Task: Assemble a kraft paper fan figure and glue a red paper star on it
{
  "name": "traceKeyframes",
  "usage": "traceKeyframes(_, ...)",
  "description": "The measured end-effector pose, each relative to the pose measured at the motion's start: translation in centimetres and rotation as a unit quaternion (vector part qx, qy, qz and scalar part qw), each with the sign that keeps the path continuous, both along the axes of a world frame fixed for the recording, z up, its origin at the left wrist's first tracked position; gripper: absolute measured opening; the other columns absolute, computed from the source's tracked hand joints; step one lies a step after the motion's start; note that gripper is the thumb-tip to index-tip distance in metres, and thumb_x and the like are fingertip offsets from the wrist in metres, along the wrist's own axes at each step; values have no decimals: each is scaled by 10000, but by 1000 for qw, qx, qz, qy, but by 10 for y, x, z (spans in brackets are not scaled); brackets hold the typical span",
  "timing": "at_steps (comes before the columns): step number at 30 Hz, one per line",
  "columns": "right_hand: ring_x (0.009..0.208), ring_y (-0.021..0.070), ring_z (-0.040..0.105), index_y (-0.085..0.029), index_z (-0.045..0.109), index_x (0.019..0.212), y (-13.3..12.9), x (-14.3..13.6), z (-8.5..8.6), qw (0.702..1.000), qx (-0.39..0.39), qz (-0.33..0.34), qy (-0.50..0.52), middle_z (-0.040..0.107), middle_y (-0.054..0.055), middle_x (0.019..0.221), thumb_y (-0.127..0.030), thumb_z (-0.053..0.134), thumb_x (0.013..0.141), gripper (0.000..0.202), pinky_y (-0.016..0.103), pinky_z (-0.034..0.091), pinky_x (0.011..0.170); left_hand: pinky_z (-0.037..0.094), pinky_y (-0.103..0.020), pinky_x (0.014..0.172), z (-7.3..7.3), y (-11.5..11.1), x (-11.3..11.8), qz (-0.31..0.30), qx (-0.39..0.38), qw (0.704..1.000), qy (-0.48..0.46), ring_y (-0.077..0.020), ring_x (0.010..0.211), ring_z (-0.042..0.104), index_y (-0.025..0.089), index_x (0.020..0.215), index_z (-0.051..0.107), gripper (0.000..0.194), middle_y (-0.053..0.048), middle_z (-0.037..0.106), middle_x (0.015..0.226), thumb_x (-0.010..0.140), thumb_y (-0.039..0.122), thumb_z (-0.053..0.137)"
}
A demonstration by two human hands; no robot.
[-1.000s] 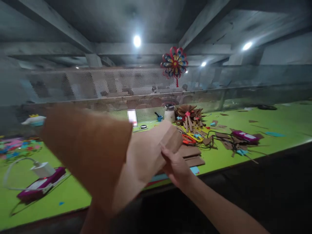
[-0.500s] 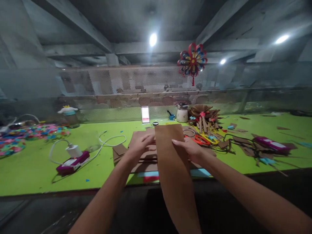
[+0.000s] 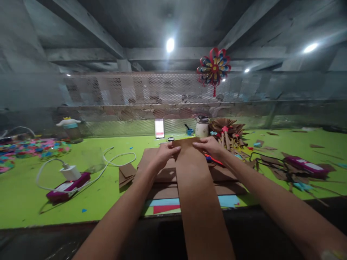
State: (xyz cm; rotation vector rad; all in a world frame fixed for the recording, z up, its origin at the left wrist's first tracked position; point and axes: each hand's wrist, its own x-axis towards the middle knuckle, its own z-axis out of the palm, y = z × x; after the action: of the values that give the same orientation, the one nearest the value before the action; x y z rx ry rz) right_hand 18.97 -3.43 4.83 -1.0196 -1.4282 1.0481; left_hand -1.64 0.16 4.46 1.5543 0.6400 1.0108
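Note:
A long strip of brown paper (image 3: 197,187) hangs down past the table's front edge toward me. My left hand (image 3: 166,153) pinches its far left corner, thumb on top. At the far right corner, my right hand (image 3: 210,146) grips the same strip between thumb and fingers. Beneath the strip lie stacked brown paper sheets (image 3: 162,191), with light blue paper (image 3: 227,200) and red paper (image 3: 166,209) under them at the table's front edge. Folded brown paper pieces (image 3: 127,173) rest just left of the stack.
A purple power strip (image 3: 67,189) with a white charger and cable is at left, near colourful paper pieces (image 3: 40,148). Behind stand a lit phone (image 3: 159,128) and a jar (image 3: 202,127). Brown paper fans (image 3: 229,128), scraps and a second purple power strip (image 3: 307,167) lie right.
My left hand has moved from beside the strip onto its far left corner. My right hand has shifted up to the far right corner, and the strip's far end has flattened out.

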Motion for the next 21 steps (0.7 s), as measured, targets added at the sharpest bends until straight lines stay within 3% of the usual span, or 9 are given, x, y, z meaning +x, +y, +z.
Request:
traceKeyframes(4,522,105,514,-96,680,790,11,-10,0,999,15,27,-17,623,24,613,-347,716,561,342,245,406,520,425,-320,718,5,2,-5,-3,18,1000,11,-181,757,564,121,984,649,384,-98,659,893,624,252,675)
traceKeyframes(7,604,119,548,-117,672,874,14,-13,-9,998,37,53,-25,652,34,729,-336,683,603,348,257,425,588,424,-341,757,2,2,-6,-9,29,999,31,-215,851,564,146,998,654,358,-97,657,963,655,246,639)
traceKeyframes(11,752,146,579,-149,650,965,15,-9,-26,994,41,98,-7,659,49,899,-309,648,646,358,271,433,680,425,-325,779,-9,-1,-6,-72,-6,996,43,-218,940,558,198,1035,639,346,-74,639,1043,693,227,600)
traceKeyframes(17,519,83,508,-120,679,829,13,-5,-34,999,-13,50,8,634,12,657,-333,667,636,288,217,384,522,439,-314,739,-19,-2,-2,-105,-95,990,7,-213,858,597,151,1144,566,431,-120,652,978,727,254,595)
traceKeyframes(21,495,65,483,-137,674,877,8,-6,-29,997,-23,51,44,628,-4,640,-263,669,623,284,196,361,491,438,-314,778,-23,-1,-1,-119,-128,984,-20,-202,890,592,151,1134,569,404,-133,628,1042,741,242,590)
